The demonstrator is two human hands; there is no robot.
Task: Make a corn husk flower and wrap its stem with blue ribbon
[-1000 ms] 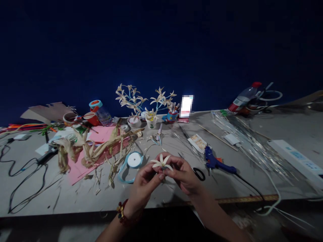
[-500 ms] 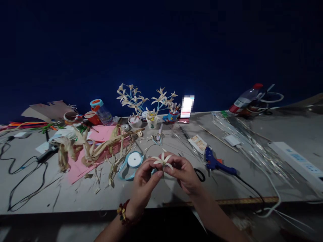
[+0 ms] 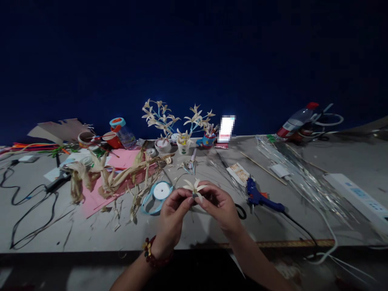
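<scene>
- Head view, centre of the frame: the pale flower is between the two hands, petals upward. The left hand grasps its base by thumb and fingertips; the right hand grasps it from the opposite side. The two-sided pinch probably steadies the base and spares the petals.
- Right of centre: the blue glue gun lies on its side near the right hand, likely for short reach. A black loop handle is partly hidden by that hand.
- Left of centre: the ribbon roll lies flat near the left hand, probably so that it stays put.
- Upper centre: the white cup stands upright, apparently supporting flower stems.
- Left of the frame: dried husks lie partly over pink paper.
- Surface: the grey table carries scraps and cords.
- Room: a dark blue wall rises behind; lighting is dim.
</scene>
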